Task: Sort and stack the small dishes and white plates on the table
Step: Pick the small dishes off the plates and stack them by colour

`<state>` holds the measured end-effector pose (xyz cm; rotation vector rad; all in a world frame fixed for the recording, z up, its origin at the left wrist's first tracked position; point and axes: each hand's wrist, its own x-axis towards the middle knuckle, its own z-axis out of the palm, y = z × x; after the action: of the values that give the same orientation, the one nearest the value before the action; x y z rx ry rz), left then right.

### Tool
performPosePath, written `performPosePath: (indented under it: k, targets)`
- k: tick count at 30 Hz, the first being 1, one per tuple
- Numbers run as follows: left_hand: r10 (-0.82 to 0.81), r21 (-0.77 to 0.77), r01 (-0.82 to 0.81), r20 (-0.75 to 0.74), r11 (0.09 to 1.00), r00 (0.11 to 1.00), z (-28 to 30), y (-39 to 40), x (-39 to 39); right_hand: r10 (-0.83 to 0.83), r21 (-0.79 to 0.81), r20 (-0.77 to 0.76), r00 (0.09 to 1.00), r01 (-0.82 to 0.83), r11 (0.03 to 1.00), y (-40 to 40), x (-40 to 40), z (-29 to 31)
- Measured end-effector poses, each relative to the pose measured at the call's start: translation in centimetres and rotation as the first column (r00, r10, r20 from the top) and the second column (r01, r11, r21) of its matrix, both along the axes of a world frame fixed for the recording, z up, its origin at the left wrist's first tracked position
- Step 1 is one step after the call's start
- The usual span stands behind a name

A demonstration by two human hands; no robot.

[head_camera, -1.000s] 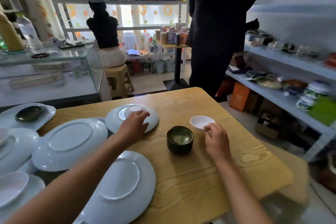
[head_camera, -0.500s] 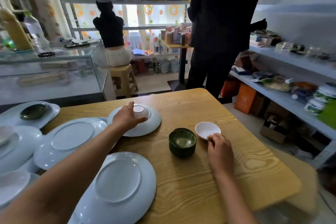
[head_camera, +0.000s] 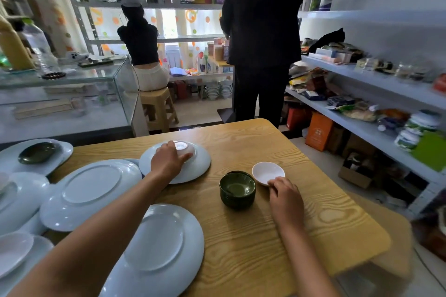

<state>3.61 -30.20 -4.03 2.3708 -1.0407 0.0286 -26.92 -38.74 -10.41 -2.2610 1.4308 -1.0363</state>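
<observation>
My left hand (head_camera: 167, 160) grips an upturned small white dish (head_camera: 184, 148) that sits on an overturned white plate (head_camera: 198, 166) at the table's middle. My right hand (head_camera: 284, 194) rests on the wooden table (head_camera: 265, 236), fingertips touching the near rim of a small white dish (head_camera: 267, 172). Left of that dish stands a stack of dark green small dishes (head_camera: 237, 189). Two more overturned white plates lie closer: one at the left (head_camera: 91, 190), one at the front (head_camera: 164, 248). Another dark green dish (head_camera: 38, 152) lies on a white plate (head_camera: 61, 150) at the far left.
More white plates and dishes (head_camera: 14, 200) crowd the table's left edge. A person in dark clothes (head_camera: 263, 38) stands just past the table's far edge; another person (head_camera: 142, 55) sits on a stool. A glass counter (head_camera: 67, 94) stands at the left and loaded shelves (head_camera: 362, 103) at the right.
My left hand has closed tighter over the upturned white dish on the plate. My right hand stayed at the rim of the small white dish. The camera shifted a little.
</observation>
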Motion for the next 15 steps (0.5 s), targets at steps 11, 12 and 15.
performPosePath:
  k: [11, 12, 15]
  targets:
    - [-0.430, -0.380, -0.316, -0.896, 0.870, -0.107, 6.0, 2.8, -8.7, -0.028, 0.032, 0.103, 0.994, 0.025, 0.999, 1.0, -0.2, 0.5]
    - [-0.470, -0.400, -0.322, -0.863, 0.858, -0.183, 6.5, 3.6, -9.4, -0.057, 0.034, 0.164, 0.985, 0.052, 0.998, 1.4, -0.4, 1.0]
    - [-0.540, -0.472, -0.298, -0.814, 0.830, -0.214, 6.9, 5.6, -11.7, -0.172, 0.065, 0.420, 0.891, 0.159, 0.985, 3.7, -1.0, 2.9]
